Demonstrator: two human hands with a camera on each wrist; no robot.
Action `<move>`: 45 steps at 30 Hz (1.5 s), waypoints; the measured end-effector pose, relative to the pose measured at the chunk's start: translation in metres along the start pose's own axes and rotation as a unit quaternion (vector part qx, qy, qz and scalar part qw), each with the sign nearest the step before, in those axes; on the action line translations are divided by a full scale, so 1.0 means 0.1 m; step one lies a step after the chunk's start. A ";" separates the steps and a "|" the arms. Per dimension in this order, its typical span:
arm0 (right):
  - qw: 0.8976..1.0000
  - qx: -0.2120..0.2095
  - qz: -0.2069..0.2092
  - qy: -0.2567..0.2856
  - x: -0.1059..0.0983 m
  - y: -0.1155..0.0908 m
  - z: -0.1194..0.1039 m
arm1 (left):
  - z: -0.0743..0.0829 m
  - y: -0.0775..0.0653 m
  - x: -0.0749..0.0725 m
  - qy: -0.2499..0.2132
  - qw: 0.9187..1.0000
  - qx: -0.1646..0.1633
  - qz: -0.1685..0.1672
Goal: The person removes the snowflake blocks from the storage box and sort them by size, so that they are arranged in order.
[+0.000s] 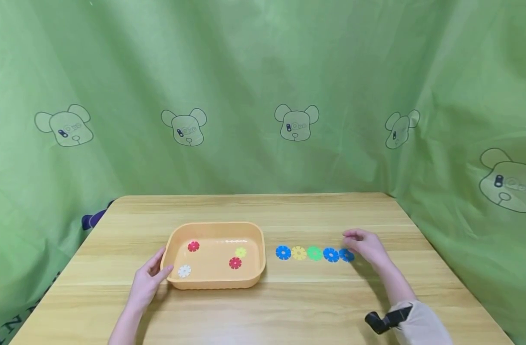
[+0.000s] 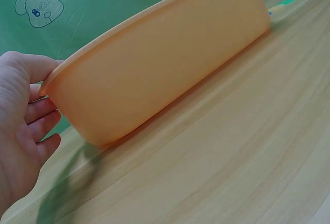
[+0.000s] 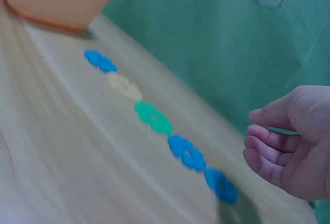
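Note:
My left hand (image 1: 145,280) holds the left end of an orange plastic basin (image 1: 211,283), thumb over the rim and fingers along the outside. Inside the basin lie two red snowflake discs (image 1: 193,246), a yellow snowflake disc (image 1: 241,252) and a white one. To the basin's right, several snowflake discs form a row: a blue disc (image 1: 283,252), a pale yellow disc (image 1: 299,253), a green disc (image 3: 153,117) and two more blue discs (image 3: 186,153). Just above the row's right end hovers my right hand (image 1: 367,247), fingers loosely bent, nothing between them.
The wooden table (image 1: 306,311) carries the basin and the row. Green cloth (image 1: 254,62) with printed bear heads hangs behind and at both sides. A black strap (image 1: 388,320) circles the right sleeve. Something purple (image 1: 92,219) shows beyond the table's left edge.

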State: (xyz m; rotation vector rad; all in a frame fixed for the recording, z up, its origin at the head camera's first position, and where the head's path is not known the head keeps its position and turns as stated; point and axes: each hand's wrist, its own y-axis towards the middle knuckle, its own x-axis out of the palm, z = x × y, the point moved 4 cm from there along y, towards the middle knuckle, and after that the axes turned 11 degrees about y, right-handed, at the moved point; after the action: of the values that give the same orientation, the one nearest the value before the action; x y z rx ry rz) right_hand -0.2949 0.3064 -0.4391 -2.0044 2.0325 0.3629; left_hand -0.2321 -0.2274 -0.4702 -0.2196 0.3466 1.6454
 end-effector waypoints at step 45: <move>0.978 -0.041 -0.182 0.096 2.39 0.11 -1.22 | 0.02 -0.01 -0.02 -0.007 1.000 0.004 -0.011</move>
State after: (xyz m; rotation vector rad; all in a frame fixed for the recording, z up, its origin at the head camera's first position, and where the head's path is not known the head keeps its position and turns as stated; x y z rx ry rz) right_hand -0.3103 0.0399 -0.4108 -2.4889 1.7177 0.1850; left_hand -0.2312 -0.2285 -0.4681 -0.2058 0.3392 1.6224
